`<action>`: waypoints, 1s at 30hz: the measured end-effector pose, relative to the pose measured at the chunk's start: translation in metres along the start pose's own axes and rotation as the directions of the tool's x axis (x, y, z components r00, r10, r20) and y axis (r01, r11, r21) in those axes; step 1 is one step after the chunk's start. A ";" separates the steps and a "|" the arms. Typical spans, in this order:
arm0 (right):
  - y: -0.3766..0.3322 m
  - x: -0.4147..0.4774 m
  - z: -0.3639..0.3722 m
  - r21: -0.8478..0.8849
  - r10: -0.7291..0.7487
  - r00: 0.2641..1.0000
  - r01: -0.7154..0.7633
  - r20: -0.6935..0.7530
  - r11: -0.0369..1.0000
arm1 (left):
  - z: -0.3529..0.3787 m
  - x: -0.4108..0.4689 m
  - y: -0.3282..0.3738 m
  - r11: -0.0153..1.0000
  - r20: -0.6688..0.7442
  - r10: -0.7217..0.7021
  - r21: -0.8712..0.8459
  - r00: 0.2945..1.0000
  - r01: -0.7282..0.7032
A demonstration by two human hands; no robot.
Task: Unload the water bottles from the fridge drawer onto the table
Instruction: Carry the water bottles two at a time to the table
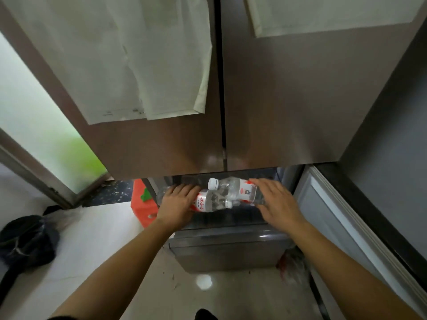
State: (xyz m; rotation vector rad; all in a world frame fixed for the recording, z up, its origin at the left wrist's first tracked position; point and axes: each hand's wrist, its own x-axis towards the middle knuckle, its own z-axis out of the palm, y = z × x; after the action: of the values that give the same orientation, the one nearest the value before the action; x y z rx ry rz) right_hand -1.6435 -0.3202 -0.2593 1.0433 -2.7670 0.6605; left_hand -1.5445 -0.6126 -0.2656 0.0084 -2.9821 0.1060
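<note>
We see the fridge drawer pulled open beneath the two closed upper doors, with both of the person's bare arms reaching in over it. Two clear water bottles lie on their sides above the drawer's open top, touching and pointing opposite ways. The upper water bottle sits towards the drawer's back right, with its white cap pointing left. The right hand holds its red-and-white labelled end, its fingers spread wide over the top and the thumb tucked under. The lower water bottle lies just in front of it, towards the drawer's left side, with its neck pointing right. The left hand covers its labelled end, its fingers curving over the bottle. We cannot tell how far they wrap beneath. Something clear shows under the left hand at the drawer's left edge, too blurred for us to name. Just left of the drawer stands a red box with a green patch on it. Well to the left of the drawer, a dark bag slumps on the pale floor. Above the drawer, pale sheets hang down the fronts of the upper doors. A frosted glass panel stands up and to the drawer's left.
</note>
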 end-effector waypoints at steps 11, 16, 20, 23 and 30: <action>-0.092 -0.023 0.034 0.545 -0.004 1.000 -0.001 0.008 0.838 | -0.059 -0.166 0.044 0.812 -0.247 -0.569 -0.320 0.785 0.488; -0.182 -0.034 0.039 0.766 -0.073 0.988 -0.057 0.134 0.640 | -0.109 -0.242 0.037 0.272 -0.078 -0.933 -0.792 0.352 0.547; -0.259 -0.065 0.045 0.832 -0.239 0.954 -0.016 0.178 0.555 | -0.144 -0.318 0.021 0.119 -0.066 -0.988 -0.898 0.138 0.424; -0.321 -0.098 0.052 0.864 -0.325 0.925 -0.009 0.199 0.503 | -0.165 -0.388 0.014 0.127 -0.113 -0.992 -0.904 0.059 0.409; -0.496 -0.209 0.084 0.897 -0.474 0.851 0.007 0.227 0.441 | -0.202 -0.607 0.005 0.109 -0.164 -0.980 -0.917 -0.116 0.383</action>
State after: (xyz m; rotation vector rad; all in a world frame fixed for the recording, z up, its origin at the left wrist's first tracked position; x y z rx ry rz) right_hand -1.1579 -0.5629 -0.2095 1.9518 -2.3606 2.1897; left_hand -0.9135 -0.5929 -0.1620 1.2960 -1.3207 -0.8220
